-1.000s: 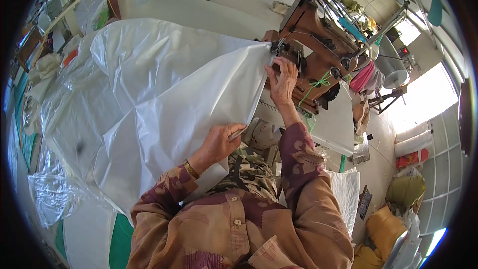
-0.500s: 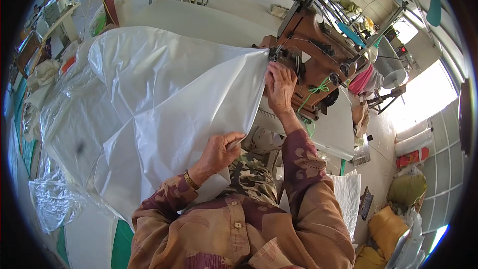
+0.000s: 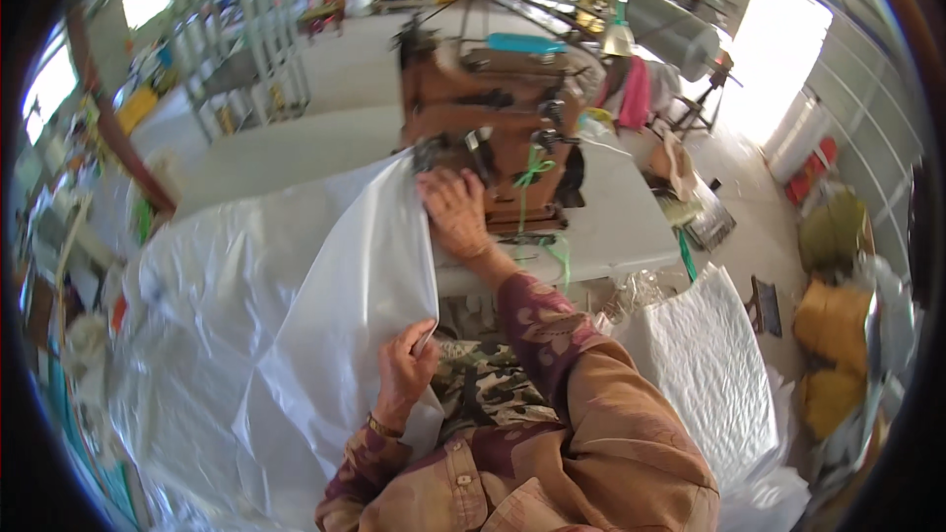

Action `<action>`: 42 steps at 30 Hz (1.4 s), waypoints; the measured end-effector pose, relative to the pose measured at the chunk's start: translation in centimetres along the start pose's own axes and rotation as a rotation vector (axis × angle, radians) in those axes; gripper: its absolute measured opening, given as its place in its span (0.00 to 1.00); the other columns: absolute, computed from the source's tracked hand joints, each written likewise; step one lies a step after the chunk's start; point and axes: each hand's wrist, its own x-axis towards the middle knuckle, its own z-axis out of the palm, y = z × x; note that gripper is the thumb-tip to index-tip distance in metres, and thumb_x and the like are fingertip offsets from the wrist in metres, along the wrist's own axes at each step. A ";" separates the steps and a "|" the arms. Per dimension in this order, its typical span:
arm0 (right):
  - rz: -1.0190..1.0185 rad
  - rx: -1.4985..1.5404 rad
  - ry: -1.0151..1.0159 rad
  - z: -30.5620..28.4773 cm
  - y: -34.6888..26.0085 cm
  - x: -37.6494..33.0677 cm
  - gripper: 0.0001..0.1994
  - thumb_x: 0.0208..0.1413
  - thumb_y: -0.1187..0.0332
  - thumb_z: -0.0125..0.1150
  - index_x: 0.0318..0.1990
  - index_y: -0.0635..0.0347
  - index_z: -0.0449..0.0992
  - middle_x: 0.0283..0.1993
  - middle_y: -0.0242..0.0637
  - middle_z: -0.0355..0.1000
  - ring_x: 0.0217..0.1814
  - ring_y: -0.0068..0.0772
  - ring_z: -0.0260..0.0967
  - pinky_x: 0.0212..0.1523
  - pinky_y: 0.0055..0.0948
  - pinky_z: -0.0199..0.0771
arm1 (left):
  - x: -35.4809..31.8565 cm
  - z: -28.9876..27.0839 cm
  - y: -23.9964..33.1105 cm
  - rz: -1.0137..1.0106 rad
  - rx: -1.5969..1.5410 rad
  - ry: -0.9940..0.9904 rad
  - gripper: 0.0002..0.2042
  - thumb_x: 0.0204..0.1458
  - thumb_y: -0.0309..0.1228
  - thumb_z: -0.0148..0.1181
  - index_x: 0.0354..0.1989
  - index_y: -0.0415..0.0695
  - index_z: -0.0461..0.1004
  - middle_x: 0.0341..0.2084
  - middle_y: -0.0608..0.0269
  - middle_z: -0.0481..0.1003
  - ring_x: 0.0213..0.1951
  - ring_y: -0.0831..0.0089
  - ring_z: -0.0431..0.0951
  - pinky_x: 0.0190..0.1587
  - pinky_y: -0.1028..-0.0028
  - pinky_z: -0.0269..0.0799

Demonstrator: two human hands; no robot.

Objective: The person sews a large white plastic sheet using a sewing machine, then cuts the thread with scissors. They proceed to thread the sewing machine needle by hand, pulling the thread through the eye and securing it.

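Note:
A large white plastic sheet [image 3: 335, 305] spreads over the left of the table, its top corner running in under the head of a brown sewing machine [image 3: 483, 128]. Close below the machine's needle area, my right hand [image 3: 458, 215] holds the sheet's right edge, fingers pointing at the machine; its thumb is partly hidden. Nearer my body, my left hand [image 3: 406, 369] pinches the same edge between thumb and fingers. Between the two hands the edge is drawn fairly straight. A green ribbon [image 3: 534, 169] is tied on the machine's front.
The pale table [image 3: 611, 222] extends right of the machine. White quilted sheeting [image 3: 695, 374] hangs at my right side. Yellow bundles [image 3: 833, 335] and an olive sack [image 3: 833, 227] lie along the right wall. A metal rack [image 3: 246, 64] stands far left.
My view has swung right and up, so machine and hands sit further left in the picture. Both hands keep hold of the sheet's edge, and its top corner stays at the machine.

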 end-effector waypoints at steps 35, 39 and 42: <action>0.057 -0.013 0.014 -1.1 1.0 -0.7 0.19 0.49 0.68 0.52 0.51 0.58 0.69 0.58 0.36 0.66 0.62 0.39 0.59 0.64 0.46 0.52 | 5.1 3.5 -0.3 0.125 0.254 0.011 0.12 0.45 0.22 0.57 0.41 0.37 0.74 0.27 0.45 0.76 0.29 0.48 0.77 0.33 0.60 0.72; 0.047 -0.009 0.018 -1.0 1.2 -0.6 0.19 0.50 0.69 0.52 0.51 0.58 0.69 0.58 0.36 0.66 0.62 0.40 0.59 0.65 0.45 0.51 | 5.3 4.0 -1.2 0.146 0.251 0.052 0.13 0.45 0.21 0.58 0.41 0.39 0.74 0.25 0.47 0.76 0.26 0.50 0.77 0.31 0.61 0.72; 0.068 0.018 0.003 -0.8 1.1 -0.9 0.19 0.50 0.69 0.51 0.52 0.58 0.69 0.58 0.36 0.66 0.62 0.40 0.59 0.65 0.45 0.50 | 5.2 4.0 -1.5 0.110 0.255 0.046 0.13 0.44 0.21 0.58 0.41 0.40 0.74 0.24 0.48 0.75 0.25 0.50 0.76 0.30 0.61 0.71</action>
